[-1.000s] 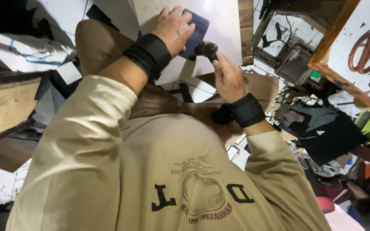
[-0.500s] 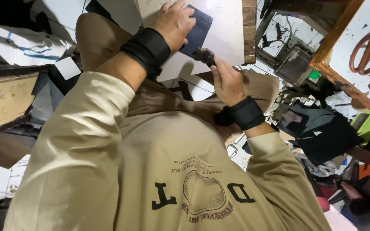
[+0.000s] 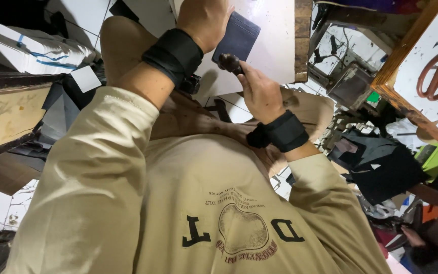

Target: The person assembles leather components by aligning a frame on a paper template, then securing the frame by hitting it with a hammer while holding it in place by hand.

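Mid-step: left hand (image 3: pixel 204 20) presses flat on dark leather piece (image 3: pixel 236 38), right hand (image 3: pixel 259 91) fisted around dark round-headed tool (image 3: pixel 229 62) at its edge; next calls for steady pressure.

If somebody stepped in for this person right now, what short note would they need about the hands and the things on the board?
Left hand: pressed flat on the dark blue leather piece, pinning it to the white board.
Right hand: closed round a small dark knobbed tool, its head at the piece's lower edge.
Done: piece laid out and held.
Left: whatever the tool does along that edge; no mark is visible on it.
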